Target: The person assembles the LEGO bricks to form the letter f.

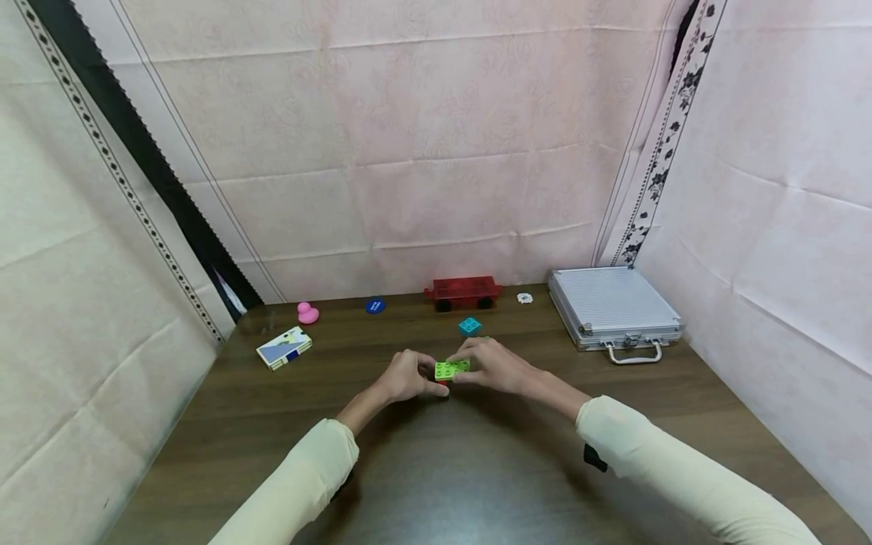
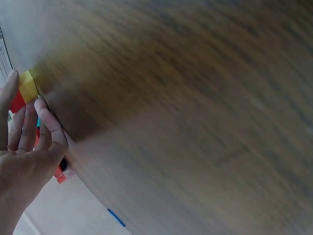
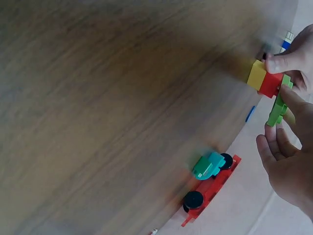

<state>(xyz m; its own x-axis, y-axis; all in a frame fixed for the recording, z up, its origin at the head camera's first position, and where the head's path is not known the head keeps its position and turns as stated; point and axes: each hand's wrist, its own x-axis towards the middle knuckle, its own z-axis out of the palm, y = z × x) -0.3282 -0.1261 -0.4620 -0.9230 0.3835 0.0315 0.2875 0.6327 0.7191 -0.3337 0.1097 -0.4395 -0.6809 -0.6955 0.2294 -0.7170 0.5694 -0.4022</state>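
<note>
Near the middle of the table my left hand (image 1: 406, 376) grips a small stack, a red brick (image 3: 270, 84) joined to a yellow brick (image 3: 257, 76). A flat lime-green studded brick (image 1: 450, 370) lies against the red brick's top, pinched between the thumb and fingers of my right hand (image 1: 496, 365). It juts past the red brick's side toward the right hand. In the left wrist view the left thumb and fingers hold the red and yellow bricks from opposite sides. Just beyond the hands, a teal brick (image 1: 470, 326) sits above a green brick (image 3: 201, 168).
A red toy wagon (image 1: 465, 291) with black wheels stands at the back edge, between a blue disc (image 1: 375, 305) and a white chip (image 1: 524, 298). At left are a pink rubber duck (image 1: 307, 312) and a small printed box (image 1: 284, 347). A silver case (image 1: 620, 306) lies at right.
</note>
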